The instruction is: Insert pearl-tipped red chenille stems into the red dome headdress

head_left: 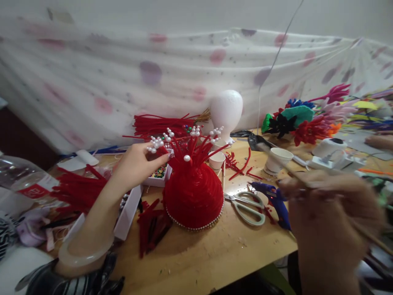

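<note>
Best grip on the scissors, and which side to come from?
I'd take the scissors by the pale handle loops, from the near side. The open loops lie spread flat on the wooden table, facing right, while the blades run left toward the pearl-trimmed red dome. Coming from the near side should also avoid the blue glue gun.

Dome (194, 200) fuzzy, beads (187, 158) glossy; tabletop (215, 258) smooth wood.

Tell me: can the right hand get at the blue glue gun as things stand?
Probably yes: the blue glue gun lies near the right hand, apparently uncovered, though that hand holds a thin stick.
</note>
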### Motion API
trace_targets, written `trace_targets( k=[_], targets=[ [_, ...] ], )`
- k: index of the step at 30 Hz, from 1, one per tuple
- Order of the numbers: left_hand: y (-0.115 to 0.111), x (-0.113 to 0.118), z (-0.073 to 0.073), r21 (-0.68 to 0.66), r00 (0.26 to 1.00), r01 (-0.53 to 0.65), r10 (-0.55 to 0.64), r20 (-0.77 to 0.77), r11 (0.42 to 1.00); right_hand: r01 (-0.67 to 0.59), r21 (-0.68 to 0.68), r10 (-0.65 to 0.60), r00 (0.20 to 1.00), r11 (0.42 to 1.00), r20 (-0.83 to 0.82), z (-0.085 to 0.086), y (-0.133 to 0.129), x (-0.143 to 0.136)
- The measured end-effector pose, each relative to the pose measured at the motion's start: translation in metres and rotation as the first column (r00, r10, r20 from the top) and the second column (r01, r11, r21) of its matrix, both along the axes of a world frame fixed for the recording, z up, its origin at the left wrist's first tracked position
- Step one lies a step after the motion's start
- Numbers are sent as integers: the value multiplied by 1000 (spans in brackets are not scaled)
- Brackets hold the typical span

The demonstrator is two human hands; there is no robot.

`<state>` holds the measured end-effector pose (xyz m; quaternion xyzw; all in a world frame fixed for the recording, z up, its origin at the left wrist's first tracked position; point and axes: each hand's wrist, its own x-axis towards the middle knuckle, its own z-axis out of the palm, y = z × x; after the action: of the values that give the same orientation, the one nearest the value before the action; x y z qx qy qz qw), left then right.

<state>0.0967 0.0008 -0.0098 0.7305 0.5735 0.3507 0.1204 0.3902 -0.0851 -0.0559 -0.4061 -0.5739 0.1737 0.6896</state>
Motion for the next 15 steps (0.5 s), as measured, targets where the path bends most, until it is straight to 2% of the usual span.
trace_targets(
  k=[2, 4, 6, 10, 15],
  targets=[
    [1, 2, -2, 89, 995, -81, 86, -58, 993, -172, 33, 172, 985, 985, 5, -1, 7, -14],
    [3, 3, -5, 122, 994, -88, 96, -57, 989, -308, -29, 309, 949, 951, 60, -1, 18, -26],
    [6, 1, -6, 129, 998, -59, 59, 3, 990, -303, -102, 315, 941, 947, 127, 1, 29, -38],
    [9, -10, -4, 102, 985, -55, 37, 168, 993, -256, -152, 286, 932, 955, 224, 3, 51, -63],
    [12, -22, -3, 37, 967, 36, -44, 250, 999, -256, -196, 300, 920, 947, 251, -3, 73, -81]
  ],
)
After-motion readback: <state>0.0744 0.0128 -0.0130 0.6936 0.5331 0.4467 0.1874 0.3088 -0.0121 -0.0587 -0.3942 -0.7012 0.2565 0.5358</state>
